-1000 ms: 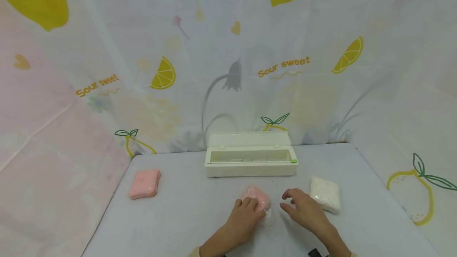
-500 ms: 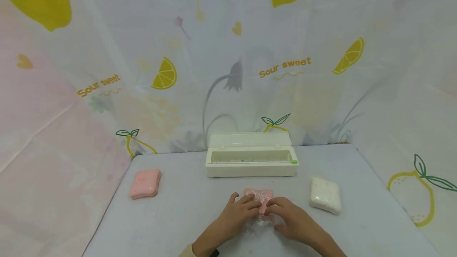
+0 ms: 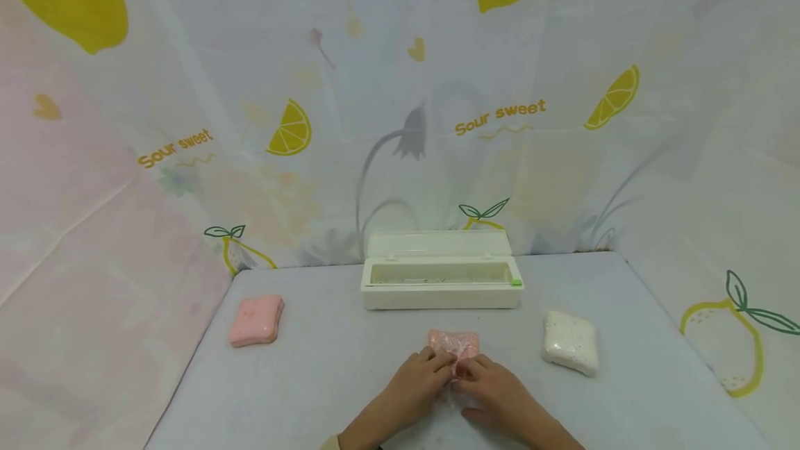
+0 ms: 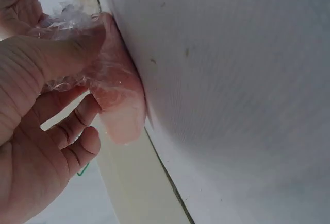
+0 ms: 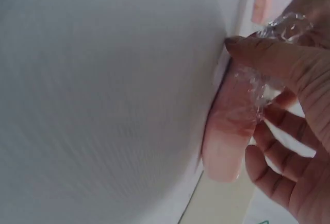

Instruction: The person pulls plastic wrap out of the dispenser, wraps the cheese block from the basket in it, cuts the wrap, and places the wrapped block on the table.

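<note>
Film (image 4: 68,22) on pink bar (image 3: 453,339) is now pinched at near edge by left hand (image 3: 414,385), seemingly workable; by right hand (image 3: 496,394), cannot be told.

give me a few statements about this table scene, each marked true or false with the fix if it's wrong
1. The white container at the back has its lid open. True.
2. The left grip and the right grip are both at the film-wrapped pink block. True.
3. The film-wrapped pink block is inside the white container. False: it lies on the table, in front of the container.
4. An unheld pink block lies toward the person's left. True.
5. The white block is to the left of both hands. False: it is to their right.
6. The film is opaque black. False: it is clear.
</note>
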`<move>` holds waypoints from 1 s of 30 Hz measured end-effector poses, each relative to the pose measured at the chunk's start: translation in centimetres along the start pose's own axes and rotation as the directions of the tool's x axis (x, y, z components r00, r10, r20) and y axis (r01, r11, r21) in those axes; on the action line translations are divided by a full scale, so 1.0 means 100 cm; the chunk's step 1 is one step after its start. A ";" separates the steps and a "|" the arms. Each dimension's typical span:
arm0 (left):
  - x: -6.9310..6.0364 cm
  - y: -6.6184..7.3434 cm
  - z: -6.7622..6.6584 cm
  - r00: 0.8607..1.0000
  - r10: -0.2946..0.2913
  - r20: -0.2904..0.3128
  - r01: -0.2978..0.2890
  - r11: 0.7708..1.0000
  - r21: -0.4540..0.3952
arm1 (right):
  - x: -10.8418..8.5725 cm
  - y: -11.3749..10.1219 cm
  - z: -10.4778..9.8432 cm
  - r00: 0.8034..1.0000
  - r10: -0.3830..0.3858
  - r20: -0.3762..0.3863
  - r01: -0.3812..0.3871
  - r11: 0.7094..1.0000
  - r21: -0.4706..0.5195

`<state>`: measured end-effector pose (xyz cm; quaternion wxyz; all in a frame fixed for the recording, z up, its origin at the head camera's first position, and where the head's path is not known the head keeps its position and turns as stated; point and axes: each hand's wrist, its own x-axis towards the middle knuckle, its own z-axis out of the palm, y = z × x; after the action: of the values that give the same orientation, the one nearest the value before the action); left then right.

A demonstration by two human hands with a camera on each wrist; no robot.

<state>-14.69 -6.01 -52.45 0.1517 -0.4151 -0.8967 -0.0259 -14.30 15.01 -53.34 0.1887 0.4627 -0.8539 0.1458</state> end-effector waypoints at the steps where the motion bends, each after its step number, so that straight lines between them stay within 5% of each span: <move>1: 0.000 0.001 0.000 1.000 -0.003 -0.002 0.003 1.000 0.013 | 0.001 -0.001 0.001 1.000 0.003 -0.005 -0.003 1.000 -0.022; 9: 0.001 0.007 0.002 1.000 0.004 0.019 -0.005 0.997 0.080 | 0.003 -0.010 0.006 0.996 0.046 -0.071 -0.050 0.998 -0.046; 14: -0.002 0.003 0.000 0.998 -0.012 0.057 0.015 0.999 -0.040 | 0.001 -0.011 0.001 0.992 0.050 -0.113 -0.048 0.999 0.014; 19: -0.003 -0.001 -0.005 1.000 -0.018 0.011 0.019 0.991 -0.134 | 0.002 -0.011 -0.005 0.982 0.069 -0.176 -0.052 0.994 0.098; 25: 0.003 -0.003 -0.003 0.990 -0.117 -0.081 0.091 0.957 -0.275 | 0.004 -0.010 -0.004 0.956 0.243 -0.162 -0.207 0.956 0.210; 30: 0.012 -0.006 0.001 0.965 -0.250 -0.082 0.209 0.917 -0.340 | 0.011 -0.009 0.002 0.910 0.393 -0.134 -0.358 0.907 0.223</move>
<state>-15.87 -5.52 -52.20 0.1316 -0.3241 -0.9111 -0.2180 -14.13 13.70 -52.94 0.1855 0.2906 -0.8889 0.3018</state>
